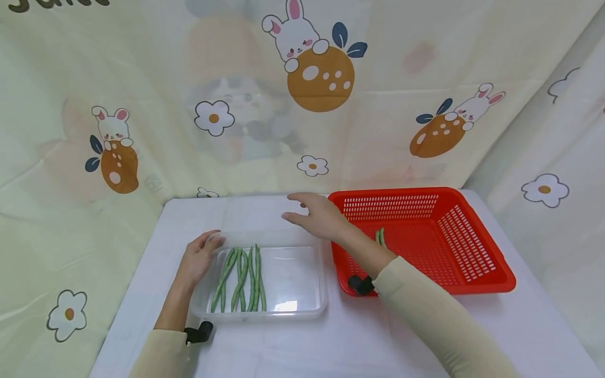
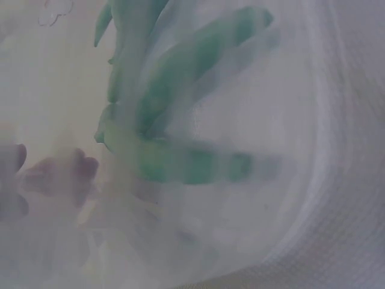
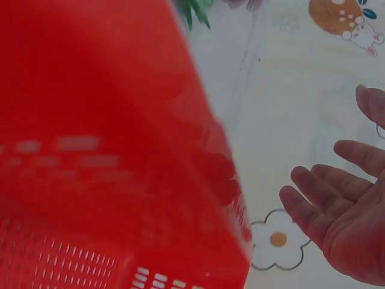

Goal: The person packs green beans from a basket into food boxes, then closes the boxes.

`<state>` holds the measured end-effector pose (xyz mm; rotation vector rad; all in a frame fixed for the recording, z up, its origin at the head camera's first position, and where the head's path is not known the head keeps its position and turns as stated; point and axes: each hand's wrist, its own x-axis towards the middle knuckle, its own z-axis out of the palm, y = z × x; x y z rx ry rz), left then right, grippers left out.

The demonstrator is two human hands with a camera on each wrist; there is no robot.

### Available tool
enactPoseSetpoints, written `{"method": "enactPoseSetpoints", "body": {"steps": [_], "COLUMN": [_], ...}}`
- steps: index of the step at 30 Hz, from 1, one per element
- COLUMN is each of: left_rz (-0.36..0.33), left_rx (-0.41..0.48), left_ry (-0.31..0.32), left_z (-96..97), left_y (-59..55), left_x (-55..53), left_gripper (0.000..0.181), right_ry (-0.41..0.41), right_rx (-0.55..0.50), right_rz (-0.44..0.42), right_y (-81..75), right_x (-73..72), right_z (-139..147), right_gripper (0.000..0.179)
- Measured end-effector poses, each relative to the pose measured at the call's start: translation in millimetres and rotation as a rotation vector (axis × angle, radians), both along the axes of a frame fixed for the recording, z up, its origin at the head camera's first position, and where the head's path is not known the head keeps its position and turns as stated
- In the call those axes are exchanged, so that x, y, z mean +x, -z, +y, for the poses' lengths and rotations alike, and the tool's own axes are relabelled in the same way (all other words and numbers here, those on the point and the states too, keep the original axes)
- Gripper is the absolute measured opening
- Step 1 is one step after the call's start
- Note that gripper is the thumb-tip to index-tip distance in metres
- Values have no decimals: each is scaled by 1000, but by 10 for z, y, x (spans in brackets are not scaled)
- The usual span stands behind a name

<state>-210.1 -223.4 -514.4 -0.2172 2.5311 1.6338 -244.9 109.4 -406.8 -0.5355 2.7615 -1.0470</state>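
A clear plastic container (image 1: 298, 278) holds several green beans (image 1: 256, 283), laid side by side in its left half. My left hand (image 1: 196, 260) grips the container's back left corner. In the left wrist view the beans (image 2: 186, 162) show blurred through the cloudy plastic wall. My right hand (image 1: 323, 215) is raised between the container and a red basket (image 1: 472, 287), fingers spread and holding nothing. The right wrist view shows the same hand (image 3: 352, 211) with its fingers apart, beside the basket wall (image 3: 150, 180). A few green beans (image 1: 381, 236) lie in the basket, partly hidden by my right forearm.
A white cloth covers the table (image 1: 368, 341). Behind it hangs a curtain (image 1: 264, 173) printed with rabbits and flowers, and another curtain side (image 1: 543, 236) hangs at the right. The basket's raised rim stands close to the container's right side.
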Motion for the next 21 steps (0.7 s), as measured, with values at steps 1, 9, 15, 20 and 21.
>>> {"method": "enactPoseSetpoints", "body": {"steps": [1,9,15,20,21], "left_rz": [0,16,21,10,8], "left_rx": [1,-9,-9,-1,-1], "left_ry": [0,-5,-4,-1,-2], "left_z": [-3,-19,-23,-16,-15], "left_y": [2,4,10,17,14], "left_x": [0,-8,-15,-14,-12], "left_gripper": [49,49,50,51,50], "right_ry": [2,64,62,78,77], "right_rx": [-1,33,75,69,68], "right_rz": [-1,-34,-53,-65,-61], "right_y": [-3,-20,26,97,115], "right_x": [-13,-125,-154,-164,-171], "right_z": [39,404,605,756,791], "right_gripper": [61,62,62,61,60]}}
